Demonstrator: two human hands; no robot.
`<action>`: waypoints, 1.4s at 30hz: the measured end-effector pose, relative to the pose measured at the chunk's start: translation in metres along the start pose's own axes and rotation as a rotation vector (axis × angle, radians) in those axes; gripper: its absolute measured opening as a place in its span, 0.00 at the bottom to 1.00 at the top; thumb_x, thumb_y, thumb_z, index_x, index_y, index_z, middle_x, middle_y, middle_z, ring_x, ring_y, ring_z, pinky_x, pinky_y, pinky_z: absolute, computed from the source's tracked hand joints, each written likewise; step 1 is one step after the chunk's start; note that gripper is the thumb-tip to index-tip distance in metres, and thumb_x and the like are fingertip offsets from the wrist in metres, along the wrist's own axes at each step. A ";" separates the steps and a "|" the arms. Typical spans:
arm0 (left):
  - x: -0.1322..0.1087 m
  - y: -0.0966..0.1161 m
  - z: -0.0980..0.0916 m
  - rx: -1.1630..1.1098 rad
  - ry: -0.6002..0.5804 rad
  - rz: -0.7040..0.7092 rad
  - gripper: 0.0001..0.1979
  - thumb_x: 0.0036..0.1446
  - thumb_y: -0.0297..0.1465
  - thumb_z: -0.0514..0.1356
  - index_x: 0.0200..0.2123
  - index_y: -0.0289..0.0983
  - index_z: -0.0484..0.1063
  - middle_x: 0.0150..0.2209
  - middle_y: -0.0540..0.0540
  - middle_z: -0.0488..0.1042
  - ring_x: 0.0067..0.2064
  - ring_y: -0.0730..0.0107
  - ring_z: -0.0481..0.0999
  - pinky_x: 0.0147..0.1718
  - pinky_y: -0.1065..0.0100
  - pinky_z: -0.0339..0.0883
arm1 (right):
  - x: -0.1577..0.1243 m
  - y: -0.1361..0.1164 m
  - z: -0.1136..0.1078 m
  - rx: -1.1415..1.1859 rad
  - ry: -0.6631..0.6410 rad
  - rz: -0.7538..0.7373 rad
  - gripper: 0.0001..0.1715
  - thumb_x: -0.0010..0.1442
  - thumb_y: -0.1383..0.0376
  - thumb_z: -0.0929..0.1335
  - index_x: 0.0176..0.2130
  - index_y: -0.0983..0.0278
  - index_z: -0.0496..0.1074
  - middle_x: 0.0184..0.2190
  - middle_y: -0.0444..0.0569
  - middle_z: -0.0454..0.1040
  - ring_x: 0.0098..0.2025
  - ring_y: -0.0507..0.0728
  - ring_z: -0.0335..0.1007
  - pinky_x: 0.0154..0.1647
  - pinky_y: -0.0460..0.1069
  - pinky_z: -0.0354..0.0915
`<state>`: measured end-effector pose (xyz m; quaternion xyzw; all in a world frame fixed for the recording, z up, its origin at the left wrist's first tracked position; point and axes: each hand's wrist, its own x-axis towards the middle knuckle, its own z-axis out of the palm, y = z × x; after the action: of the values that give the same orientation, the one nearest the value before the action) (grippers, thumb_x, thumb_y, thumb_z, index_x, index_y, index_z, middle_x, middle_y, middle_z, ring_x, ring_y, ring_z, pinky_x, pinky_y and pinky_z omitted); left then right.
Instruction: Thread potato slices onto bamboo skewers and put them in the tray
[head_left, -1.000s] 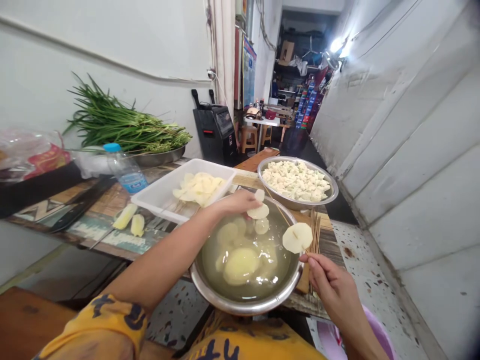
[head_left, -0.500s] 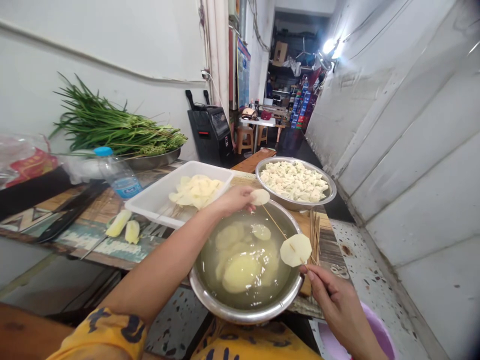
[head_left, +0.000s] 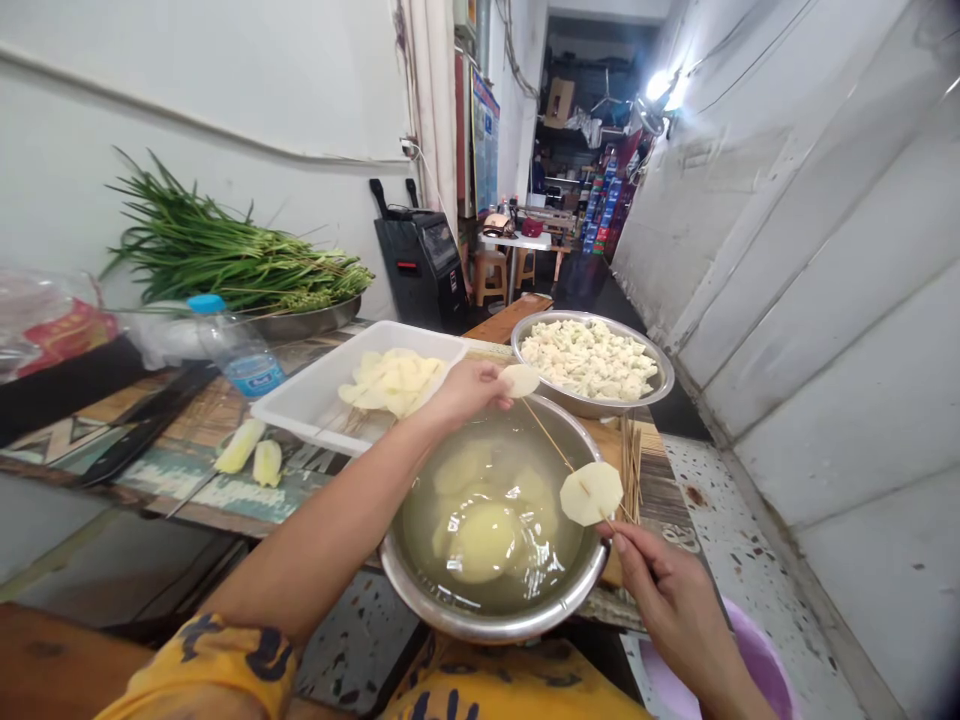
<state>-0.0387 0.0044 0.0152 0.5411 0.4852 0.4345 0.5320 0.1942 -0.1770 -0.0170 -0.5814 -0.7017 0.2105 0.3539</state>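
In the head view, a metal basin point(head_left: 495, 628) of cloudy water stands at the front edge of the table point(head_left: 169, 450), with pale potato slices point(head_left: 484, 540) lying in the water. Above the far part of the basin, the left hand point(head_left: 476, 388) pinches a thin round potato slice point(head_left: 520, 381) by its edge between thumb and fingers. The right hand point(head_left: 667, 580), at the basin's right rim, grasps the lower end of a thin bamboo skewer point(head_left: 547, 433). A second potato slice, the threaded slice point(head_left: 592, 493), is on that skewer just above the right fingers, over the right side of the basin. The skewer slants up and leftward across the basin to the slice in the left hand; whether its tip pierces that slice, I cannot tell.

Left of the basin and beyond it is a white plastic tray point(head_left: 315, 395) holding a heap of potato slices point(head_left: 394, 380). Farther left of the basin lie two pale yellow-green vegetable pieces point(head_left: 268, 462), a blue-capped plastic bottle point(head_left: 236, 350), and long green chives point(head_left: 225, 245) piled on a metal dish point(head_left: 315, 320). Beyond the basin to the right sits a wide metal bowl point(head_left: 661, 385) of cauliflower florets point(head_left: 589, 360). Just right of the basin is a bundle of bamboo skewers point(head_left: 631, 465); below and to its right, a purple tub point(head_left: 761, 655).
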 end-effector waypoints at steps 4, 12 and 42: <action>0.001 0.000 0.000 -0.006 -0.001 -0.011 0.03 0.49 0.26 0.61 0.29 0.30 0.70 0.26 0.46 0.75 0.26 0.73 0.75 0.31 0.70 0.69 | 0.001 -0.002 0.002 0.042 0.016 0.011 0.17 0.61 0.60 0.60 0.39 0.64 0.75 0.34 0.52 0.79 0.36 0.60 0.75 0.32 0.48 0.70; 0.002 -0.002 -0.001 0.017 -0.005 -0.003 0.05 0.47 0.28 0.63 0.27 0.30 0.72 0.23 0.46 0.75 0.25 0.73 0.75 0.32 0.70 0.69 | 0.002 0.000 0.005 0.109 -0.005 0.076 0.21 0.62 0.57 0.59 0.40 0.67 0.75 0.17 0.45 0.69 0.22 0.56 0.68 0.21 0.46 0.63; -0.002 0.005 0.006 0.004 0.046 0.022 0.04 0.49 0.27 0.60 0.24 0.32 0.70 0.21 0.49 0.74 0.24 0.73 0.74 0.30 0.71 0.67 | 0.001 -0.004 0.001 0.111 0.021 0.029 0.19 0.61 0.59 0.61 0.39 0.65 0.76 0.25 0.46 0.76 0.25 0.55 0.71 0.26 0.45 0.66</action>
<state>-0.0331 0.0020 0.0196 0.5373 0.4920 0.4518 0.5149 0.1901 -0.1769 -0.0145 -0.5729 -0.6769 0.2483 0.3898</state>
